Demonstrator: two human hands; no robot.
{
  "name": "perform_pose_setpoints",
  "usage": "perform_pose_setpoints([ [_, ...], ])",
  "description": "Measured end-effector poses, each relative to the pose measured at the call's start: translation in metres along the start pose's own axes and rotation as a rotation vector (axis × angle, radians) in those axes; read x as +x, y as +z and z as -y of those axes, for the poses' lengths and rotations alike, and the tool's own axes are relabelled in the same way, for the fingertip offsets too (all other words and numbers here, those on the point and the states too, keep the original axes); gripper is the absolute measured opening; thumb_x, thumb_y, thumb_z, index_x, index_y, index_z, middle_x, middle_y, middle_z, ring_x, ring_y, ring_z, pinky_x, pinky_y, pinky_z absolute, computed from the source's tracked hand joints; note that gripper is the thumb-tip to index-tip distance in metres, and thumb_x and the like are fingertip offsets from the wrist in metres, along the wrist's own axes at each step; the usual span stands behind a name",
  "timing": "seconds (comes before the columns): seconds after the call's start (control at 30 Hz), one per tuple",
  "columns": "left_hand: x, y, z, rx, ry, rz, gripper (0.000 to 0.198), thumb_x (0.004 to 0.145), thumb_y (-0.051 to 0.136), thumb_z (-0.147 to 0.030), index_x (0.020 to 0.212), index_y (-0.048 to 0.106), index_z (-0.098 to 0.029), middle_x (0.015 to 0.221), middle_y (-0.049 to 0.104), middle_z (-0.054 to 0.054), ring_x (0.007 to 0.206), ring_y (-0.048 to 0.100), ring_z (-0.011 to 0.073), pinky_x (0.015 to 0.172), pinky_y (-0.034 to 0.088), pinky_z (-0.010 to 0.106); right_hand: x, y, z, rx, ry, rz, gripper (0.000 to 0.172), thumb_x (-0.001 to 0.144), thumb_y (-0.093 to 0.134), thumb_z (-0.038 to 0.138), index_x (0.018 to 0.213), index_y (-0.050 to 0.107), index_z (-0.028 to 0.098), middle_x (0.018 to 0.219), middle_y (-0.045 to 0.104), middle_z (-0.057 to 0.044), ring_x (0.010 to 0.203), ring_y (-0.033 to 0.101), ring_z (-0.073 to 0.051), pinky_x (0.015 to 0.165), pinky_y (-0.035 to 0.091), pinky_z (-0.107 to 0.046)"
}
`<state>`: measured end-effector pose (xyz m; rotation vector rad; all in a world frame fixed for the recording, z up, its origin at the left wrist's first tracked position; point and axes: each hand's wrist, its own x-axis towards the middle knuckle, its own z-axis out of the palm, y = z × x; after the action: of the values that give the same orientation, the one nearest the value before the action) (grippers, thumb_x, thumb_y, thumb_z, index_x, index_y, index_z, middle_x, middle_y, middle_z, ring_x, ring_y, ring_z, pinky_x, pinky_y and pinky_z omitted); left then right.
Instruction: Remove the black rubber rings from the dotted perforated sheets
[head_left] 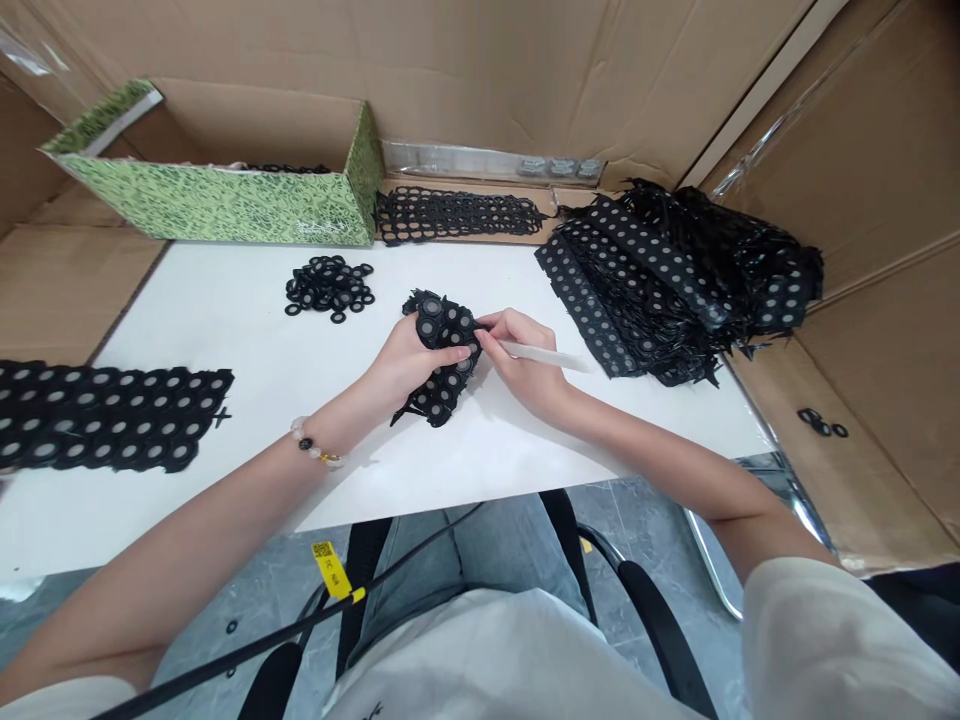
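My left hand [424, 360] is closed around a bent black rubber sheet of rings [442, 395], its thumb lying across the front. Round grey spots show on the sheet, and its edges are ragged. At the sheet's right edge, my right hand [521, 355] pinches a thin whitish stick-like tool [544, 354], whose pale end points right. The tool's dark tip meets the sheet near my right fingertips; the exact contact is hidden. Behind my left hand lies a pile of loose black rubber rings [328, 285].
Black dotted sheets [637, 280] are heaped at the right. Another dotted sheet [97, 415] lies at the left. A green patterned box [247, 207] and a holed black sheet [457, 213] stand along the back cardboard wall. Several rings [822, 422] lie on cardboard at right.
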<state>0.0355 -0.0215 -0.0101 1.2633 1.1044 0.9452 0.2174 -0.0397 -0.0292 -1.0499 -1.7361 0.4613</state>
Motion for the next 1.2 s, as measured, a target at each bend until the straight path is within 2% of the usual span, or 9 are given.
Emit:
perform_pose_setpoints([
  [0.3, -0.002, 0.001, -0.001, 0.006, 0.011, 0.012, 0.056, 0.058, 0.089, -0.034, 0.107, 0.070, -0.013, 0.107, 0.075, 0.010, 0.100, 0.069, 0.0274, 0.092, 0.052, 0.040, -0.001, 0.000, 0.005, 0.007, 0.012, 0.018, 0.033, 0.100, 0.053, 0.042, 0.072, 0.046, 0.025, 0.081, 0.067, -0.003, 0.080, 0.066, -0.019, 0.073, 0.052, -0.035],
  [0.5, -0.004, 0.002, -0.004, 0.001, -0.010, 0.023, 0.057, 0.057, 0.089, -0.034, 0.107, 0.070, -0.014, 0.104, 0.076, 0.010, 0.095, 0.070, 0.0264, 0.086, 0.054, 0.039, 0.001, -0.002, 0.006, 0.009, 0.025, 0.019, 0.033, 0.099, 0.053, 0.043, 0.072, 0.047, 0.025, 0.083, 0.068, -0.003, 0.079, 0.065, -0.019, 0.073, 0.052, -0.035],
  [0.6, -0.004, 0.002, -0.004, 0.014, -0.012, 0.039, 0.056, 0.057, 0.089, -0.034, 0.107, 0.071, -0.014, 0.106, 0.076, 0.010, 0.097, 0.070, 0.0277, 0.088, 0.054, 0.040, 0.003, -0.003, 0.005, 0.027, 0.040, 0.019, 0.032, 0.097, 0.055, 0.040, 0.071, 0.046, 0.025, 0.084, 0.071, -0.004, 0.077, 0.065, -0.019, 0.071, 0.051, -0.034],
  [0.77, 0.005, -0.009, -0.001, 0.185, 0.019, 0.002, 0.051, 0.056, 0.090, -0.035, 0.101, 0.075, -0.016, 0.108, 0.078, 0.011, 0.104, 0.070, 0.0325, 0.095, 0.054, 0.045, 0.005, -0.006, 0.001, 0.086, 0.085, 0.044, 0.032, 0.095, 0.060, 0.039, 0.070, 0.048, 0.024, 0.084, 0.074, -0.004, 0.076, 0.067, -0.019, 0.070, 0.050, -0.035],
  [0.93, 0.012, -0.021, -0.002, 0.220, -0.063, -0.005, 0.043, 0.055, 0.090, -0.039, 0.089, 0.078, -0.017, 0.095, 0.080, 0.008, 0.096, 0.072, 0.0321, 0.091, 0.056, 0.045, 0.008, -0.011, 0.000, 0.217, 0.189, 0.020, 0.034, 0.093, 0.064, 0.044, 0.069, 0.050, 0.024, 0.094, 0.078, -0.003, 0.089, 0.072, -0.021, 0.083, 0.054, -0.038],
  [1.03, 0.011, -0.020, -0.004, 0.241, -0.023, 0.000, 0.040, 0.056, 0.089, -0.039, 0.088, 0.079, -0.018, 0.094, 0.081, 0.006, 0.096, 0.072, 0.0317, 0.092, 0.057, 0.044, 0.011, -0.014, 0.003, 0.312, 0.210, -0.009, 0.037, 0.090, 0.068, 0.048, 0.067, 0.051, 0.023, 0.103, 0.078, -0.005, 0.102, 0.073, -0.023, 0.094, 0.055, -0.042],
  [1.2, 0.006, -0.013, -0.006, 0.312, 0.051, 0.028, 0.042, 0.059, 0.087, -0.039, 0.095, 0.081, -0.019, 0.099, 0.081, 0.004, 0.100, 0.072, 0.0318, 0.094, 0.056, 0.044, 0.010, -0.014, 0.007, 0.341, 0.205, 0.050, 0.037, 0.089, 0.068, 0.051, 0.069, 0.052, 0.024, 0.102, 0.078, -0.006, 0.104, 0.073, -0.023, 0.095, 0.056, -0.043],
])
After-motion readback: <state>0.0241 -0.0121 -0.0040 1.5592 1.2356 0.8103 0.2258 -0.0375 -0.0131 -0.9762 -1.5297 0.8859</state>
